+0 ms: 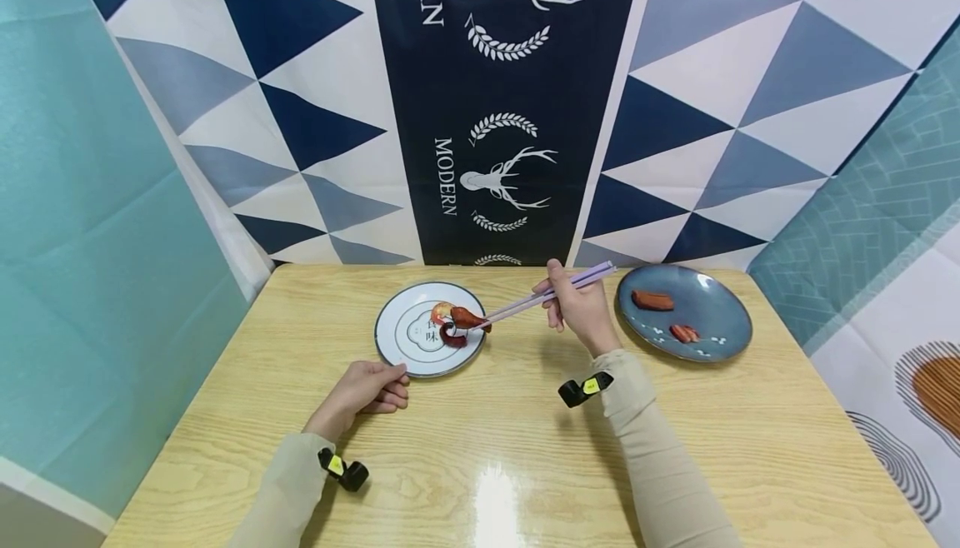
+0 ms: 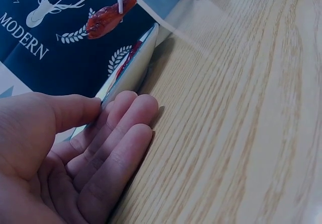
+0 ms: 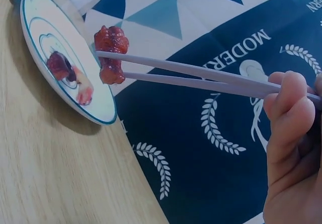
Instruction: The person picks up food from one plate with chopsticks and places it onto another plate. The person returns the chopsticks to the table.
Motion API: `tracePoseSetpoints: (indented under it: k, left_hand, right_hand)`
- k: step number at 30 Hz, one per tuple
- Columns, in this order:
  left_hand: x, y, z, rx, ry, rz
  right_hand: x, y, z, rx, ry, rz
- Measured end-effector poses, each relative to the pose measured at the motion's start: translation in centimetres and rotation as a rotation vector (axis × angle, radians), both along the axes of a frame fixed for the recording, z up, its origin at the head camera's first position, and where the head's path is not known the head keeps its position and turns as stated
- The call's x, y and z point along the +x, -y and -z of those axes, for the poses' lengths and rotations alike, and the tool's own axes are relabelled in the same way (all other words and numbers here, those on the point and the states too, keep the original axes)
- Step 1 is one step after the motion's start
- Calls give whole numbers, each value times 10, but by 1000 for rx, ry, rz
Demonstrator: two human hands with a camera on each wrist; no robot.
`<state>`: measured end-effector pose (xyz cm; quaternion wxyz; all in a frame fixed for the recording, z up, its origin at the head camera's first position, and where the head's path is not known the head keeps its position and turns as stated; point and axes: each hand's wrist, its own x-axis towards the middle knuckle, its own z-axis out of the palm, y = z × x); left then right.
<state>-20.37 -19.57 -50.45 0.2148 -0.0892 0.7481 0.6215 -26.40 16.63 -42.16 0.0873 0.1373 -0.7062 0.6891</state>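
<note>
My right hand (image 1: 581, 306) holds a pair of lilac chopsticks (image 1: 551, 294). Their tips pinch a glazed reddish-brown piece of chicken (image 3: 112, 53), shaped like a small drumstick, above the white plate (image 1: 401, 336). At the plate's near left rim, my left hand (image 2: 85, 148) grips the edge between thumb and index finger, the other fingers loosely curled by the table. On that plate lie a dark curled piece of food (image 3: 59, 65) and a pinkish-orange shrimp (image 3: 84, 93). In the head view the chicken partly overlaps both.
To the right stands a blue-grey plate (image 1: 708, 302) with a brown oblong meat piece (image 1: 652, 301) and a smaller striped piece (image 1: 684, 333). Both plates are on a light wooden table (image 1: 450, 448), with a patterned cloth (image 1: 510, 115) hanging behind its far edge.
</note>
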Motion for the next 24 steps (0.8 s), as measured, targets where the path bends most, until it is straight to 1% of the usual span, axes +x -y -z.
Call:
tracePoseSetpoints:
  k: [7, 15, 24]
  left_hand:
    - [0, 0, 2, 1, -4, -1]
    - [0, -1, 1, 4, -1, 3]
    - [0, 0, 0, -2, 4, 9]
  right_hand:
    - [10, 12, -10, 13, -25, -22]
    - [12, 20, -10, 26, 0, -25]
    - [13, 27, -9, 43, -21, -55]
